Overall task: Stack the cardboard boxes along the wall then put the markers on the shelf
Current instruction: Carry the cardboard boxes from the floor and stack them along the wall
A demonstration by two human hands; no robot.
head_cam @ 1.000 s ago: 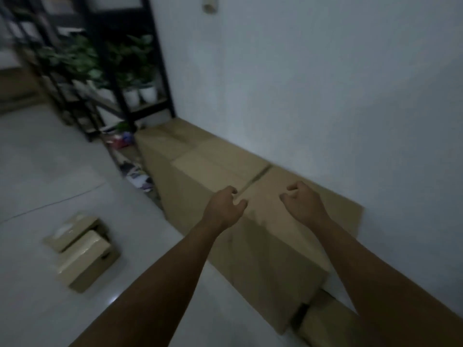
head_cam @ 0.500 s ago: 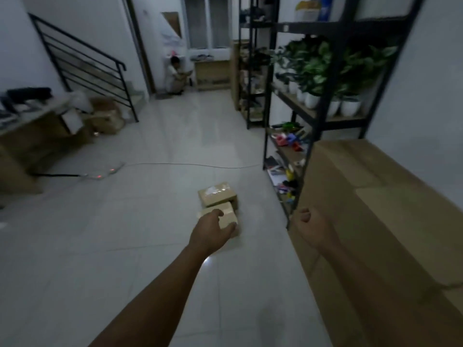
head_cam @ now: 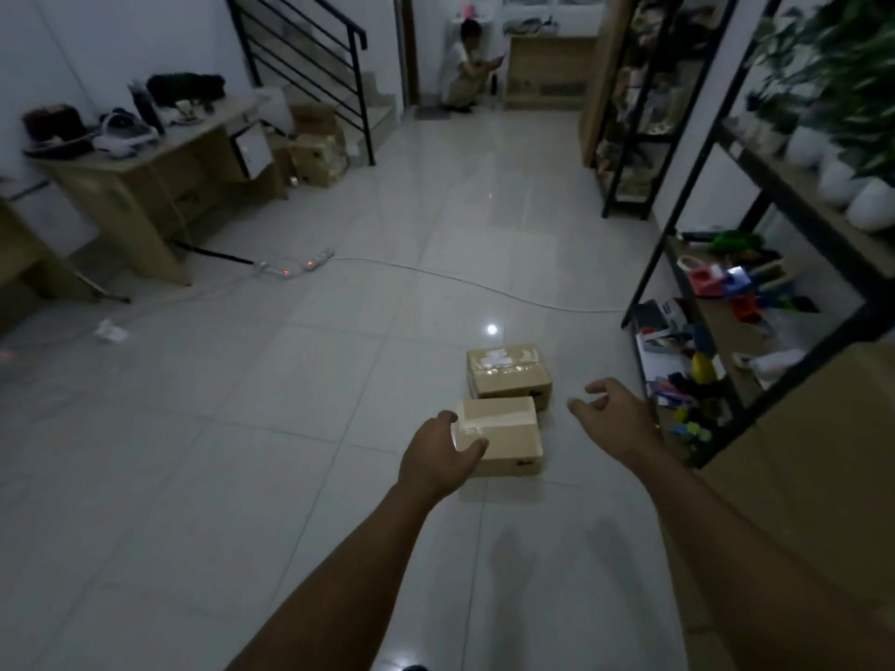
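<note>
Turning from the wall stack, the left hand (head_cam: pixel 438 457) and right hand (head_cam: pixel 612 416), both open and empty, had neared the nearer small brown cardboard box (head_cam: pixel 503 440) on the floor, next to stack.

Two bare forearms in view, no sleeves showing up to the frame's lower edge. Left hand (head_cam: pixel 438 455) and right hand (head_cam: pixel 615 418) both bare: no gloves. Rings, watch, wristbands: light too dim to tell. Fingers (head_cam: pixel 578 406) uncovered.

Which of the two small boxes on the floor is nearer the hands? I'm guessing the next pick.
The nearer small box, beside the left hand; the other small box lies beyond it.
</note>
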